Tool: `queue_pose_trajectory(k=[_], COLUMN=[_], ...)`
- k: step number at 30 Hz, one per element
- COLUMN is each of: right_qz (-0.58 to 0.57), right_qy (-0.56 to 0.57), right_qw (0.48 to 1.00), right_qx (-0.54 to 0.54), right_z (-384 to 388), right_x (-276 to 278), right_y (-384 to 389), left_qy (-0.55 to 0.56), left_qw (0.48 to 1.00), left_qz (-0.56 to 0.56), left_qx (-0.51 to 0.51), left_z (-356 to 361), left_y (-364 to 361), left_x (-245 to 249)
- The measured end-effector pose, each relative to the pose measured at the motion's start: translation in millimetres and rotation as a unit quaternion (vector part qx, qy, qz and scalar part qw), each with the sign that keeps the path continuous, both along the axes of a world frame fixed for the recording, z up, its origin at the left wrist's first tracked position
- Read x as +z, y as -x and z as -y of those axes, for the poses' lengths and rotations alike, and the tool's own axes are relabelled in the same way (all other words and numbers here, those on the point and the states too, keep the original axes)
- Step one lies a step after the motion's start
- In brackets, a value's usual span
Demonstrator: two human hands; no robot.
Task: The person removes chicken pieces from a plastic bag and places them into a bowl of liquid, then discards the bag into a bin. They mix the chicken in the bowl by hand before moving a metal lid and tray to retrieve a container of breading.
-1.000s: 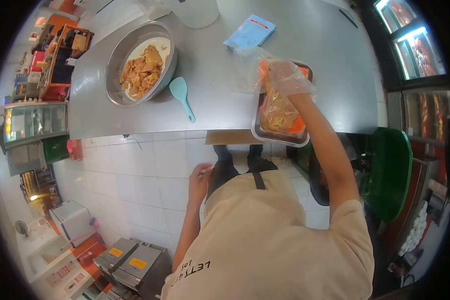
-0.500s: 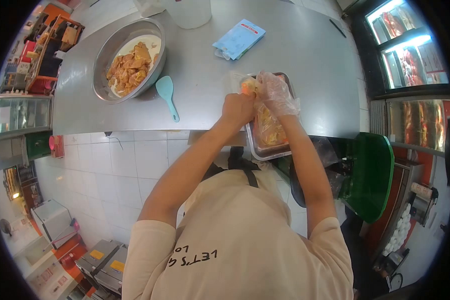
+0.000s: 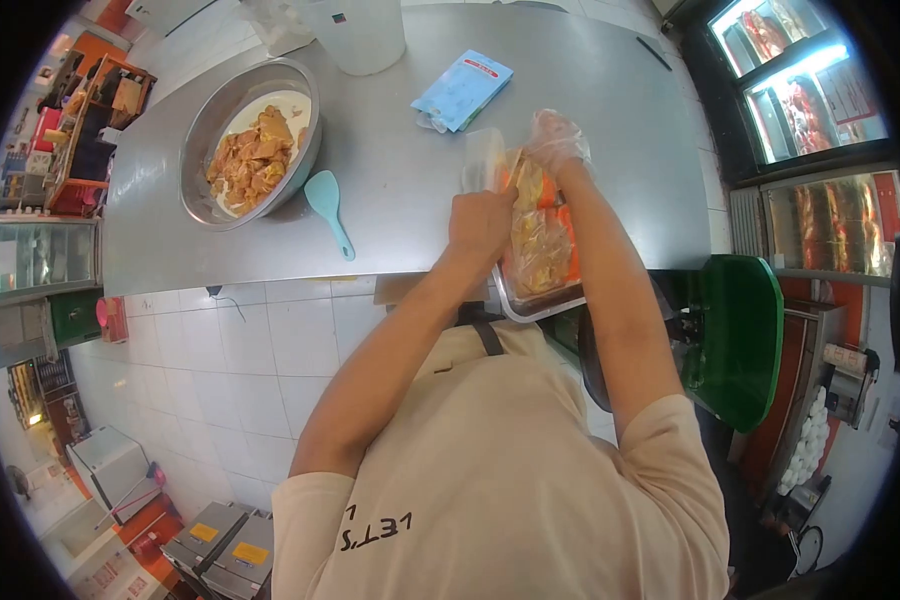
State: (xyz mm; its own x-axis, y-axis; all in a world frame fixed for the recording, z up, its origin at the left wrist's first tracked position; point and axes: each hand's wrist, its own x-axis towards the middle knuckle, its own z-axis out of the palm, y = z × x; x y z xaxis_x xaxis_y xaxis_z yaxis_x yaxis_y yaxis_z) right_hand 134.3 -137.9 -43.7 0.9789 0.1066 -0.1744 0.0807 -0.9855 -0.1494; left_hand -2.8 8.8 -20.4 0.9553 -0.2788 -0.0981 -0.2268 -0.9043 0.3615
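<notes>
A clear plastic bag [image 3: 532, 225] filled with orange-yellow food hangs over a metal tray [image 3: 530, 305] at the near edge of the steel table [image 3: 410, 190]. My bare left hand [image 3: 478, 222] grips the bag's left side. My right hand [image 3: 556, 138], in a thin clear glove, holds the bag's top edge further back. Both hands hold the bag up above the tray.
A large metal bowl [image 3: 250, 140] of battered pieces stands at the table's left, with a teal spatula [image 3: 328, 208] beside it. A blue packet [image 3: 462, 90] and a white container [image 3: 355, 35] lie further back. A green bin [image 3: 740, 340] stands to my right, display fridges [image 3: 800, 80] beyond.
My left hand came up from my side and took hold of the bag. My right hand has lifted the bag's top further back over the tray.
</notes>
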Motion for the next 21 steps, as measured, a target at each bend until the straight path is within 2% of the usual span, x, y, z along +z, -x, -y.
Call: queue_pose_trajectory(k=[3,6,8,9,11,12,14,15,16,17,18,20,21], right_qz=[0.03,-0.006,0.152,0.159,0.258,0.255,0.204,0.201,0.047,-0.109,-0.113,0.047,0.043], right_qy=[-0.03,-0.011,-0.038,-0.035,-0.131,-0.133,-0.106,-0.11,-0.02,0.073,0.072,0.11,0.108], right_qw=[0.999,1.0,0.988,0.987,0.953,0.953,0.911,0.911,0.944,0.944,0.944,0.917,0.915], right_qx=[0.0,-0.003,0.011,0.015,0.086,0.093,0.342,0.343,0.327,0.301,0.303,0.381,0.385], right_z=[-1.0,-9.8,-13.8,-12.6,-18.1,-17.6,-15.1,-27.1,-44.6,-54.7,-55.4,-57.3,-58.3], right_x=[-0.5,8.2,-26.7,-36.1,-62.1,-83.6,-118.9,-96.6,-45.4,-9.7,4.1,17.1,14.5], right_y=[-10.8,-7.7,4.6,6.1,13.0,13.0,12.6,18.5,28.2,37.3,45.0,57.2,57.4], left_qy=[-0.009,-0.044,-0.04,-0.036,0.045,0.046,0.196,0.193,0.225,0.255,0.265,0.279,0.282], left_qw=[1.0,0.999,0.999,0.999,0.998,0.999,0.979,0.98,0.965,0.942,0.93,0.902,0.887], left_qz=[0.022,0.012,-0.027,-0.019,-0.017,-0.018,-0.033,-0.036,-0.054,-0.072,-0.054,-0.035,-0.032], left_qx=[0.015,0.016,-0.004,-0.001,-0.026,-0.018,0.038,0.041,0.123,0.205,0.247,0.328,0.365], left_z=[-3.6,-8.0,-17.1,-25.8,-52.2,-64.0,-87.6,-99.4,-109.9,-121.1,-133.0,-155.0,-164.2], left_y=[10.2,12.6,12.6,9.3,17.0,24.9,46.2,60.5,77.4,96.2,116.2,162.1,186.3], left_x=[6.6,15.4,14.7,9.5,-7.1,-5.4,0.4,-0.9,-4.4,-9.5,-21.4,-51.8,-65.5])
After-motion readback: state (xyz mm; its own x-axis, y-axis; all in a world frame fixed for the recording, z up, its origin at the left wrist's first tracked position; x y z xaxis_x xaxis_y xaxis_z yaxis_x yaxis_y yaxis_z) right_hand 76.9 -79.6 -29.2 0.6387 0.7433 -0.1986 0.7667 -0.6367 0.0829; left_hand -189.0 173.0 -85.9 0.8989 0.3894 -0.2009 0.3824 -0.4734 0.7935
